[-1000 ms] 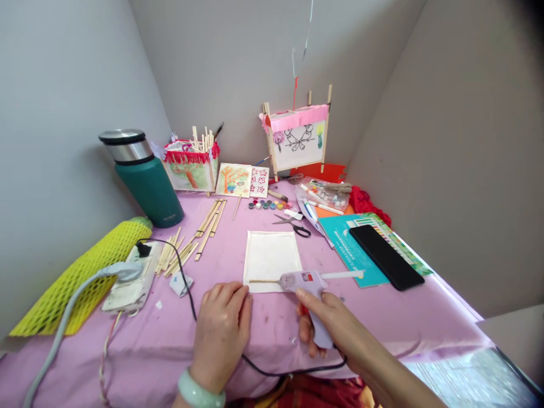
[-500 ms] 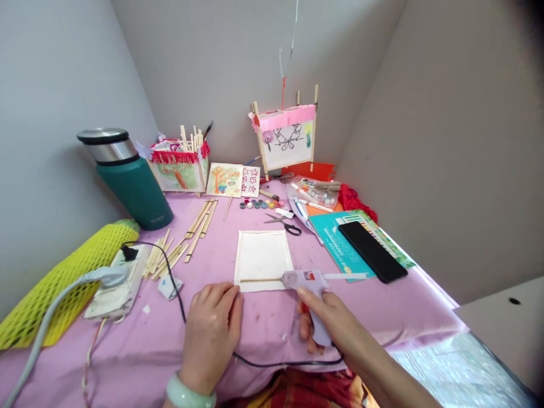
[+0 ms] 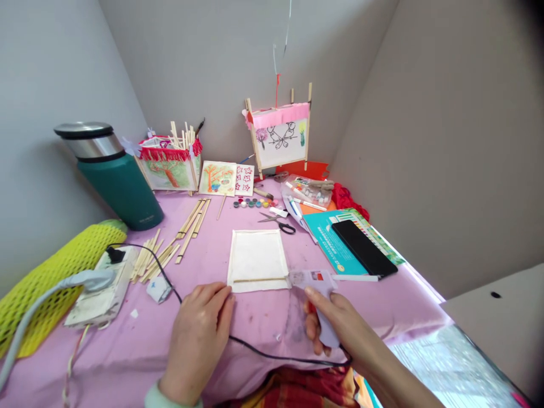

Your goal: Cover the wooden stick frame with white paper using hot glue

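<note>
Two bare hands are held at a white panel [image 3: 257, 255] at the frame's lower centre, with a wooden stick [image 3: 259, 279] along its lower edge. A glue gun [image 3: 312, 281] is gripped by the closed right hand [image 3: 335, 323]; the relaxed, half-open left hand [image 3: 198, 340] is rested just beside the panel, holding nothing. Gluing is judged to be in hand, and a steady hold on the stick seems called for next.

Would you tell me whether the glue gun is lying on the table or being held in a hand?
It is being held: the right hand grips the glue gun by its handle, with the nozzle beside the white panel.
</note>
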Tool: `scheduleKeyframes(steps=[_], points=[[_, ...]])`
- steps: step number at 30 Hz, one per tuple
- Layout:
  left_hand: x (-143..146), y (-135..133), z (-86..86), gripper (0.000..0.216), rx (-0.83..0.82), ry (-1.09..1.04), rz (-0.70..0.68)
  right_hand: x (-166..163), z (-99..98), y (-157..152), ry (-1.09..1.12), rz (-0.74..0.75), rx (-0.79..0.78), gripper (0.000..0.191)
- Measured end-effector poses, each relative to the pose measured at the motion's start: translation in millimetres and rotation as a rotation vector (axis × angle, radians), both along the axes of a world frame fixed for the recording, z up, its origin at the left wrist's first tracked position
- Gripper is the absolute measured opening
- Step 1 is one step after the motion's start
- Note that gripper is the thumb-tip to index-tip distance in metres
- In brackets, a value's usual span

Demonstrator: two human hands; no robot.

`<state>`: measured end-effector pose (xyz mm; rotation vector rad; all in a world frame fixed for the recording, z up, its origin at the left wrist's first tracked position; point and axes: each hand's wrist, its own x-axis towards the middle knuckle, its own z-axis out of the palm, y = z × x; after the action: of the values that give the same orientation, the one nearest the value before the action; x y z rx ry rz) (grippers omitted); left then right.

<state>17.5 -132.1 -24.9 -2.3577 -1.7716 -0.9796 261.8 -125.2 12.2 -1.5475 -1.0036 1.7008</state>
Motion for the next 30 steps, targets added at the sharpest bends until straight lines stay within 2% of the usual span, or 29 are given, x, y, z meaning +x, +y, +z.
scheduleKeyframes(steps=[17,30], points=[[0.8,0.1,-4.1,0.017,0.048,-0.024,-0.003,6.5,-4.6,-5.3,-0.009,-0.06,-0.01,0.046],[1.3,-1.5,-5.9,0.017,0.055,-0.002,-0.005,-9.6,-2.0,-0.7,-0.012,0.013,-0.024,0.043]])
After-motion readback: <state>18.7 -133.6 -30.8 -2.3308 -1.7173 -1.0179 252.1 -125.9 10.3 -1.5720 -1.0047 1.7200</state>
